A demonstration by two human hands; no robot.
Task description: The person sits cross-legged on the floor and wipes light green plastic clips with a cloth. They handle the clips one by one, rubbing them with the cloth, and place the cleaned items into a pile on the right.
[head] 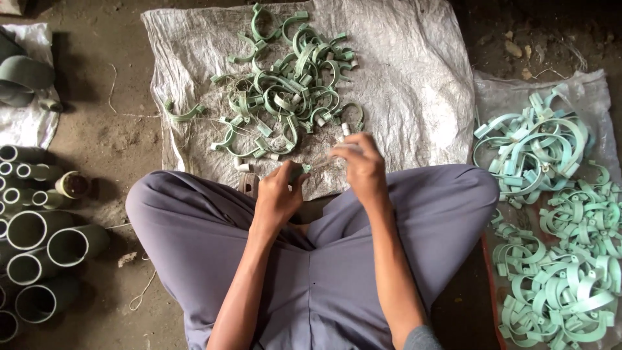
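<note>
Along the left edge of the dirt floor (110,139) lie grey-green pipe sections (39,249), open ends up, with a white cloth (26,123) behind them holding larger pipe fittings (23,78). A person sits cross-legged in grey trousers (194,240), facing a woven sack (414,71) spread flat on the floor. A tangled pile of green plastic pipe clamps (291,84) and thin string lies on the sack's middle, reaching toward its near edge; one clamp sits apart near the sack's left edge.

Over the sack's near edge, the left hand (278,194) is closed, pinching a small green clamp piece (303,169) between thumb and fingers. Just beside it, the right hand (363,165) is curled around a short white tube (345,129) that sticks up past the fingers; how firmly it grips I cannot tell. The two hands are close together, nearly touching.

At the right, on a second pale sack (583,87), rest heaps of lighter mint-green clamps (557,214), stacked in loose bundles from the far edge down to the near right corner.
</note>
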